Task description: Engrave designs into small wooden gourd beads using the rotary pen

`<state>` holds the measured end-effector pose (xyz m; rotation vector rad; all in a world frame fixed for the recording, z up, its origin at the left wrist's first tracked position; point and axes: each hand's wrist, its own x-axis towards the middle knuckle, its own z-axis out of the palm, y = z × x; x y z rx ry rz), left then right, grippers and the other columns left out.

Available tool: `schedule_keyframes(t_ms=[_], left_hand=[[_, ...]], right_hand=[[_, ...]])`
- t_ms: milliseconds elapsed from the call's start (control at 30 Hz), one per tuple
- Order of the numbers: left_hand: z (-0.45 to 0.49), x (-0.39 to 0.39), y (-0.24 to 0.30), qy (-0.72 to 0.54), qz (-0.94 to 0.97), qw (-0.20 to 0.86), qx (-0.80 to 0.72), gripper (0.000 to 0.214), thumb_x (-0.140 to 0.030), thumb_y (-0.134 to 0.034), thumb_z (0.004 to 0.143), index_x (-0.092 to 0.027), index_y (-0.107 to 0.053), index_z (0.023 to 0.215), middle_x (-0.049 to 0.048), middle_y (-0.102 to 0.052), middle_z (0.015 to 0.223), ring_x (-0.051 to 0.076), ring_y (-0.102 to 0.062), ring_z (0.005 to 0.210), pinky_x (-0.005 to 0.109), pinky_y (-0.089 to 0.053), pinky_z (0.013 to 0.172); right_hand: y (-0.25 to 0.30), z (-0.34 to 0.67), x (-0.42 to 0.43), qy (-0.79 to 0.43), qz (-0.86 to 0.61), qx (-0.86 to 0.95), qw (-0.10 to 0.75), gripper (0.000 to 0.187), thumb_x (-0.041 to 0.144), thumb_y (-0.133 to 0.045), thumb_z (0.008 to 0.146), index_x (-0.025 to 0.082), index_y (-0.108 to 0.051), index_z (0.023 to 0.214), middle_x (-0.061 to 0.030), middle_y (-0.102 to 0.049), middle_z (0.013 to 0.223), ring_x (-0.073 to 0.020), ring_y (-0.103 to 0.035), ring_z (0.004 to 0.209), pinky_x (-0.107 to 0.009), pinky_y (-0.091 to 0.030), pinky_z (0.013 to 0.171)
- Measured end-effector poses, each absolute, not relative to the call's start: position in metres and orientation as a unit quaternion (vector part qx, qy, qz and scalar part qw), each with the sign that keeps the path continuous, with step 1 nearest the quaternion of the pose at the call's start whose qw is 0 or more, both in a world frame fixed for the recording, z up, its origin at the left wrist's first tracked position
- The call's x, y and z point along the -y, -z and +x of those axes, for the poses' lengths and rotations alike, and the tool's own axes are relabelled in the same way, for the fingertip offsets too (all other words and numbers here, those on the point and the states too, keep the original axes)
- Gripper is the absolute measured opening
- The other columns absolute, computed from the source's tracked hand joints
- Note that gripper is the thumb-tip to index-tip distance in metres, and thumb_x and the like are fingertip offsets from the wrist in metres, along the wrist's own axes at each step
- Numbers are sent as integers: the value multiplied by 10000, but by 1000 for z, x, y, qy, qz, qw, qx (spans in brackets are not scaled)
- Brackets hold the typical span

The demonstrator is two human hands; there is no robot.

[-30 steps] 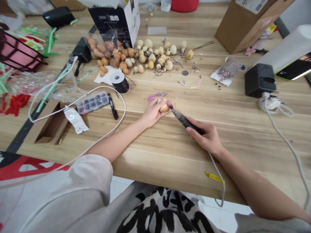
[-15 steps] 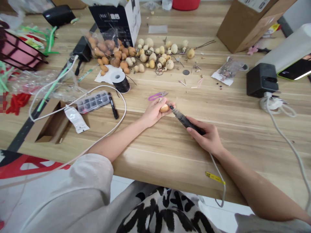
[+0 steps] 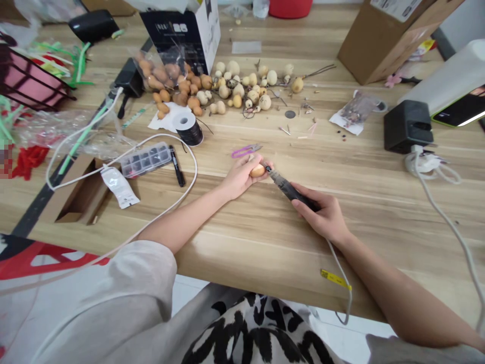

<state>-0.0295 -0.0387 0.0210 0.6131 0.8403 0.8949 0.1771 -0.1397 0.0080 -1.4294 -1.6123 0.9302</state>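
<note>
My left hand (image 3: 241, 175) is closed around a small tan gourd (image 3: 257, 171) just above the wooden table. In my right hand (image 3: 322, 210) is a dark pen-shaped rotary tool (image 3: 290, 188), with a pale cable (image 3: 338, 260) running from its rear end. The tool's tip meets the right side of the gourd by my left fingertips; whether it touches is too small to tell. Purple thread snips (image 3: 245, 150) lie just beyond my left hand.
Several small gourds (image 3: 238, 90) lie heaped at the back, by a black-and-white box (image 3: 182, 38). To the left are a wire spool (image 3: 189, 132), a marker (image 3: 177, 167), a compartment case (image 3: 147, 160) and an open cardboard box (image 3: 79, 194). A black adapter (image 3: 407, 126) stands right.
Almost nothing differs. Both hands, the gourd and the tool keep the same position, apart from a very slight shift of the view.
</note>
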Motion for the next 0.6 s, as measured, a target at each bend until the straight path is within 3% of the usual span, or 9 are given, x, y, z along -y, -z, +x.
schedule_keyframes(t_ms=[600], left_hand=[[-29,40,-22,-418,278,770,-394,156,-259,-565,960,-142,-562,855,42,-727,820,126,-714,849,387,-534,1011]], right_hand=[[-9,177,139,-369,-555,639,385,467,412,-645,888,151,-709,1271,-102,-793,942,-310,-751,999,-398,-619,794]])
